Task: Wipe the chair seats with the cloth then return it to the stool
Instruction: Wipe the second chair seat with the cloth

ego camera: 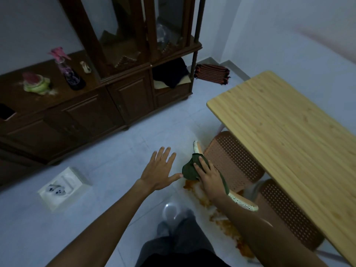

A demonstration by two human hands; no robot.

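A dark green cloth (189,169) lies over the pale, speckled top rail of a chair back (196,148), and my right hand (209,176) presses down on it, fingers spread over the fabric. My left hand (160,169) hovers open just left of the cloth, fingers apart, thumb tip close to the cloth's edge. The chair's brown perforated seat (231,160) is tucked part way under the table. A second brown perforated seat (287,212) stands nearer to me, also half under the table. No stool is in view.
A light wooden table (285,135) fills the right side. A dark wooden cabinet (119,93) with vases lines the left wall. A white box (63,186) sits on the tiled floor, and an orange patterned rug (227,226) lies below the chairs.
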